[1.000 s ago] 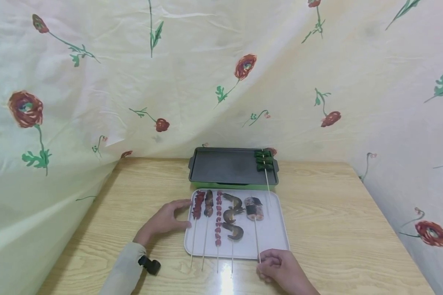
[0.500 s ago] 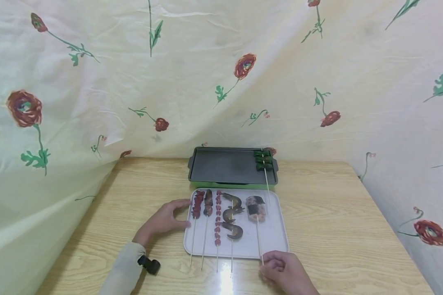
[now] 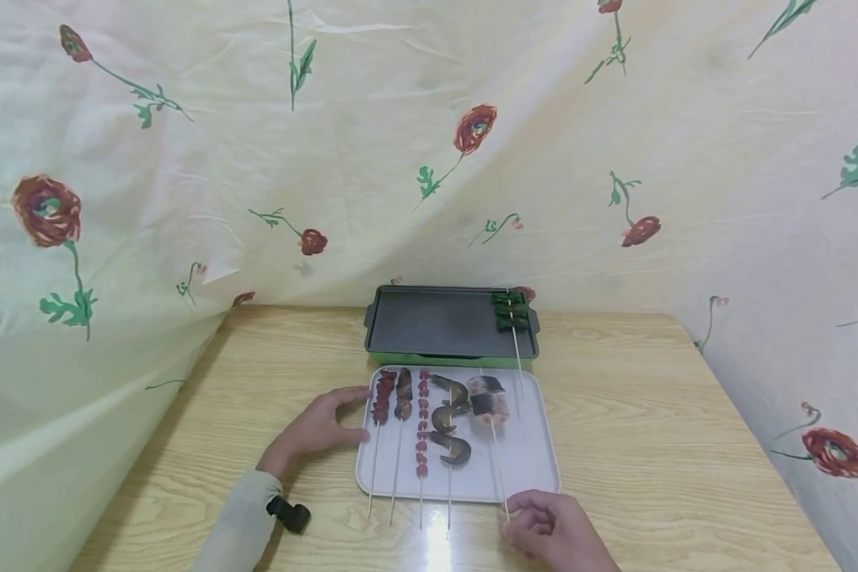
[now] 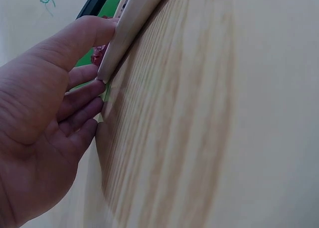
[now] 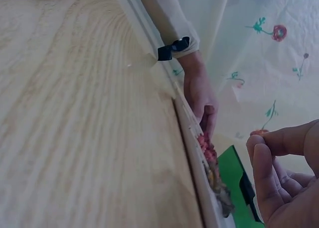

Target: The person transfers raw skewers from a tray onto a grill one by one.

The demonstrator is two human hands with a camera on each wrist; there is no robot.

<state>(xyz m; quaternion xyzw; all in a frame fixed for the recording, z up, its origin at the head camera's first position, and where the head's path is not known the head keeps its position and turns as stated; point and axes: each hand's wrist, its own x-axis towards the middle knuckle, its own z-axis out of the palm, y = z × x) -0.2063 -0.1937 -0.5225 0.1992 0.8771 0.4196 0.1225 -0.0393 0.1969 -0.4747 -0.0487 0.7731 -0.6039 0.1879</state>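
My right hand [image 3: 546, 528] pinches the lower end of a wooden skewer with thick fish chunks [image 3: 488, 400] at its far end. The chunks are over the right part of a white tray [image 3: 529, 469], and the stick slants towards the tray's front edge. In the right wrist view the thumb and index fingertip of the right hand [image 5: 281, 173] meet. My left hand [image 3: 322, 421] rests at the tray's left rim, thumb and fingers spread apart. Seen from the left wrist, the left hand's [image 4: 55, 108] fingertips touch the tray's edge [image 4: 127, 36].
Left of the fish lie skewers of shrimp [image 3: 452, 451], small red pieces [image 3: 423, 437], dark brown pieces [image 3: 403, 395] and red meat [image 3: 382, 401]. Behind the tray stands a black griddle [image 3: 429, 322] with a green base, bearing a skewer of dark green pieces [image 3: 511, 311].
The fish chunks shift slightly right, then back left, so the stick slants more. My right hand moves a little right and towards me. The left hand stays at the tray's rim.
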